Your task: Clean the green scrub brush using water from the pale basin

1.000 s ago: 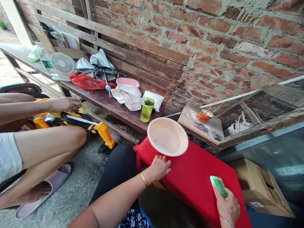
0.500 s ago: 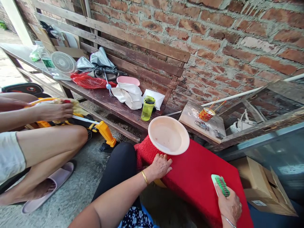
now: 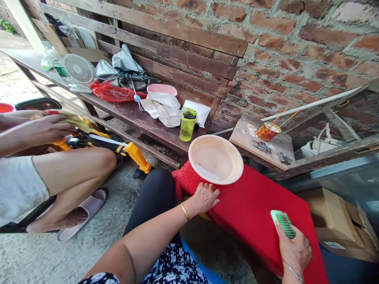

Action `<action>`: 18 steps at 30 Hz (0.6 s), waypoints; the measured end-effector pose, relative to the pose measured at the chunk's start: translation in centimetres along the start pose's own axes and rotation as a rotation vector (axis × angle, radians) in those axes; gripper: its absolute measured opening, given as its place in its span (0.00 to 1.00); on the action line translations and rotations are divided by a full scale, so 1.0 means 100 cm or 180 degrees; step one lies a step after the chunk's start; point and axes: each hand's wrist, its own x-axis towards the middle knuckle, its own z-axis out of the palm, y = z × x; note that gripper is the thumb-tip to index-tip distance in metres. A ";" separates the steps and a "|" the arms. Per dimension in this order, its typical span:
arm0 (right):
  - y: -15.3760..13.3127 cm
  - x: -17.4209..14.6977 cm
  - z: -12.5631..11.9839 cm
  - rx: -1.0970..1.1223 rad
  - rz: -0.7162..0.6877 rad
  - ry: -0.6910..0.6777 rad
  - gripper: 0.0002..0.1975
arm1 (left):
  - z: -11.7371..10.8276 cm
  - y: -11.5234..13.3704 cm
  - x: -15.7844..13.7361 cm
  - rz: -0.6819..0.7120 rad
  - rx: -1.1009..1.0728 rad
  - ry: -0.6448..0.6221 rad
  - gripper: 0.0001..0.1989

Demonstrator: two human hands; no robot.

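Note:
My left hand (image 3: pixel 205 197) lies on the near edge of a red cloth (image 3: pixel 245 201), just below a cream plastic basin (image 3: pixel 220 157). Its thumb is apart from the fingers, which rest bent on the cloth. In my right hand (image 3: pixel 294 248) is a scrubbing brush (image 3: pixel 284 224) with a pale green back and green bristles, gripped a little above the cloth's right part. The bristles face up and to the right. Shallow water with a few specks shows in the basin. The cloth covers a low table, and beside the basin its left end is bunched and rough-textured.
A wooden bench (image 3: pixel 118 114) holds a green bottle (image 3: pixel 188 124), white bags, a red bag, an umbrella and a fan (image 3: pixel 79 69). At left sits another person, a hand (image 3: pixel 44 128) over a yellow-black object. A cardboard box (image 3: pixel 334 221) stands right; padlocks lie on a board (image 3: pixel 248 134).
The view has shifted slightly. My left hand stays on the cloth and my right hand still grips the brush. The other person's hand has moved left.

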 end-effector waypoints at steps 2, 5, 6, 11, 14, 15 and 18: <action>0.000 0.000 0.000 0.0028 0.0010 -0.0003 0.41 | -0.001 0.000 0.000 0.0014 0.0020 -0.0027 0.18; 0.001 0.000 0.002 0.0048 0.0066 -0.0037 0.42 | -0.002 0.000 -0.001 0.0021 0.0039 -0.0036 0.18; 0.001 0.000 0.002 0.0059 0.0088 -0.0034 0.43 | -0.002 0.000 -0.001 0.0010 0.0034 -0.0029 0.18; 0.003 0.000 0.007 0.0211 0.0123 0.0078 0.43 | 0.000 -0.001 -0.002 -0.0031 -0.0016 0.0015 0.17; 0.003 -0.002 0.007 0.0278 0.0290 0.0129 0.41 | 0.003 -0.002 -0.001 -0.0041 -0.0017 0.0063 0.18; 0.002 -0.003 0.006 0.0273 0.0403 0.0143 0.42 | 0.004 -0.002 -0.001 -0.0046 -0.0024 0.0077 0.18; 0.001 -0.008 0.004 0.0226 0.0693 0.0310 0.42 | 0.004 -0.002 0.000 -0.0058 -0.0072 0.0058 0.18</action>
